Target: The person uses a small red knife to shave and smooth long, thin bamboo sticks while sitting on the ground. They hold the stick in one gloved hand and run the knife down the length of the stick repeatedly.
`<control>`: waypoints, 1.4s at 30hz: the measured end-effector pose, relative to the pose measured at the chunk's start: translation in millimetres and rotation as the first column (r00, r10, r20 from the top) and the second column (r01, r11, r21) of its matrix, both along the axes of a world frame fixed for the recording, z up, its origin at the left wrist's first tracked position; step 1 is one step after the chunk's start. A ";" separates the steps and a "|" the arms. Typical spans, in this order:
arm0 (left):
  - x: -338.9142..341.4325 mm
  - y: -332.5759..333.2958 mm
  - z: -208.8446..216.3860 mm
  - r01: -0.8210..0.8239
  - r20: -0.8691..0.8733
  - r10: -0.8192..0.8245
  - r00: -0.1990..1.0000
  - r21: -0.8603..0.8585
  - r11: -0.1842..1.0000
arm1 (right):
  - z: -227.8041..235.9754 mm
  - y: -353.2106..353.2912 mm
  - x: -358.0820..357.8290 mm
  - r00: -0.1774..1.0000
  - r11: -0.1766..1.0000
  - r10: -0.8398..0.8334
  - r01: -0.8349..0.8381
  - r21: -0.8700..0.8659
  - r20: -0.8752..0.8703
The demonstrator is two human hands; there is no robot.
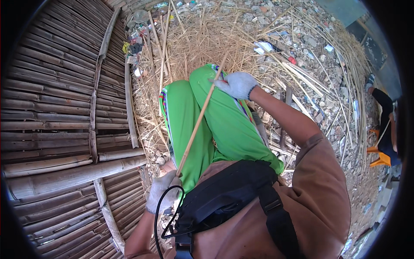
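Note:
A thin tan bamboo stick (199,123) slants across my lap, its far end up past my knees. My left hand (163,190), in a whitish work glove, is closed round its near end beside my left hip. Above my right knee my right hand (238,85), gloved the same way, is closed at the upper part of the stick, fingers and thumb against it. A small greyish tip (211,80) pokes out by those fingers, too small to make out. Bright green trousers (233,123) cover my bent legs under the stick.
A split-bamboo slat wall (51,99) stands close on my left. Straw shavings (207,41) heap up ahead; rubble and long thin strips (340,99) spread to the right. At far right a person (384,103) sits by an orange stool (374,151). A black cable (156,224) loops near my left wrist.

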State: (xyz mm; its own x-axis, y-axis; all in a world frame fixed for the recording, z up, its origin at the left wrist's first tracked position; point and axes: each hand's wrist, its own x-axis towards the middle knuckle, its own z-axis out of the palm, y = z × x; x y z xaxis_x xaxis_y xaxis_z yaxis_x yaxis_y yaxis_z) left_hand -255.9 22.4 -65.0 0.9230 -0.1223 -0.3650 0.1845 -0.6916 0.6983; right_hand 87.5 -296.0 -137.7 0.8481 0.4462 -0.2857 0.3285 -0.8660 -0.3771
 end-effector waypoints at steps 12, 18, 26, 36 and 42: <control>-65.6 5.2 16.0 -0.491 -0.419 0.355 0.836 -0.282 0.824 | -37.9 -73.9 95.8 0.887 0.903 -0.428 0.415 0.110 0.171; 51.1 -50.4 -16.7 -0.559 -0.484 0.315 0.817 -0.527 0.640 | -8.7 -32.2 23.5 0.988 0.977 -0.148 0.141 0.158 0.033; 207.8 -103.1 -58.7 -0.489 -0.402 0.277 0.873 -0.724 0.487 | 6.4 -2.3 -21.9 0.999 1.000 0.000 -0.001 0.016 0.052; 177.0 -87.7 -42.9 -0.449 -0.369 0.260 0.892 -0.666 0.595 | -2.5 -7.5 -18.6 0.998 0.998 -0.034 0.032 0.052 0.046; 127.3 -65.9 -25.7 -0.475 -0.382 0.290 0.878 -0.609 0.635 | -11.5 -2.2 -17.7 0.993 0.999 0.010 -0.014 0.035 0.119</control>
